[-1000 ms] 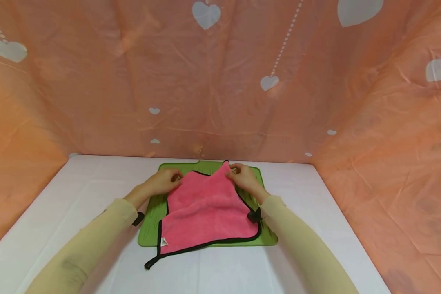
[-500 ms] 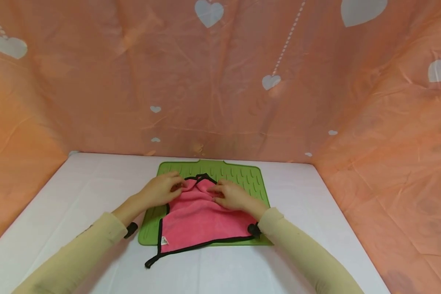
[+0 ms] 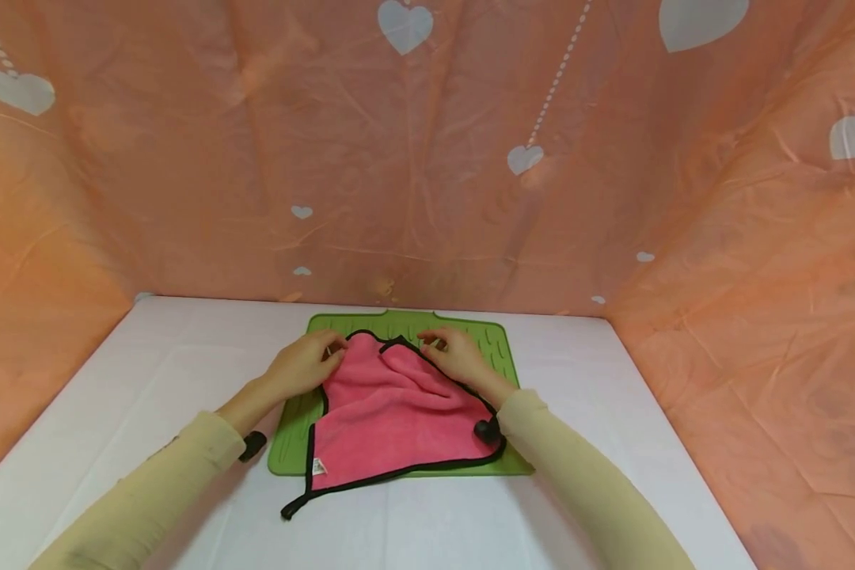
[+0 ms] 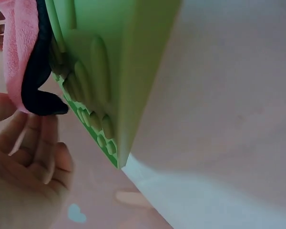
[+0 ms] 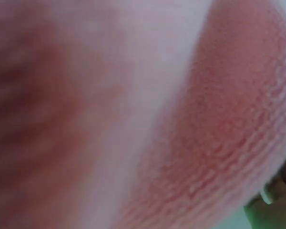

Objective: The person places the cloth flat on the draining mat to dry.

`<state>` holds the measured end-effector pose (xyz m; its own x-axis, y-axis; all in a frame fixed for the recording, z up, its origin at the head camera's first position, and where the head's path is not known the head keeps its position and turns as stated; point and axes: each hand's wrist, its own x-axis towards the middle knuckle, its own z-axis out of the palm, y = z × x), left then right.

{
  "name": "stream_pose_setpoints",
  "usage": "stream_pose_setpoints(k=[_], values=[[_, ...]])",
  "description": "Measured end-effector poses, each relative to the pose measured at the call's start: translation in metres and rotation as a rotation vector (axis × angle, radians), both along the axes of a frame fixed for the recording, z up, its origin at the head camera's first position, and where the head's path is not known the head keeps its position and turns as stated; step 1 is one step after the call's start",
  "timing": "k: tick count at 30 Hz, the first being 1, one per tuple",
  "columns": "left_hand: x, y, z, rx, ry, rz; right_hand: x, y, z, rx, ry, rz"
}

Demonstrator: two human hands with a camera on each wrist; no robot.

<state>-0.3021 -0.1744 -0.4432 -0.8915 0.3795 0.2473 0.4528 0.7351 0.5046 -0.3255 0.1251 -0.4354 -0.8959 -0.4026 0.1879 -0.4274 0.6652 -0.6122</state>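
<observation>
A pink towel with black binding lies over a green drying mat. The towel's far right part is folded inward, and creases run across its middle. At the far left corner my left hand pinches the towel; in the left wrist view, the thumb and fingers meet around the bound edge. My right hand is at the folded far right edge, fingers loosely bent, with a gap between thumb and index fingertips beside the binding. Pink pile fills most of the right wrist view, with a few fingers at its lower right corner.
A white-covered table carries the mat. Orange sheeting with pale hearts stands behind and at both sides. The towel's black hanging loop and white tag lie at its near left corner, past the mat's front edge.
The towel's far right corner, raised in my right hand a second ago, is now folded inward on the towel. My right hand has moved back rightward; my left hand has shifted slightly left.
</observation>
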Motion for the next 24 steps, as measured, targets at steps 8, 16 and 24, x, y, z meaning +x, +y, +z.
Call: stream_pose_setpoints(k=[8,16,24], values=[[0.0021,-0.0068,0.0015,-0.071,-0.143,0.057,-0.0066,-0.0052,-0.0038,0.058,-0.089,0.008],[0.0064,-0.007,0.0044,-0.153,-0.266,0.072,-0.0047,-0.0072,-0.0049,0.054,-0.069,-0.003],[0.0057,-0.0069,0.0018,-0.043,-0.185,0.096,-0.0037,-0.005,-0.0042,-0.053,-0.008,-0.062]])
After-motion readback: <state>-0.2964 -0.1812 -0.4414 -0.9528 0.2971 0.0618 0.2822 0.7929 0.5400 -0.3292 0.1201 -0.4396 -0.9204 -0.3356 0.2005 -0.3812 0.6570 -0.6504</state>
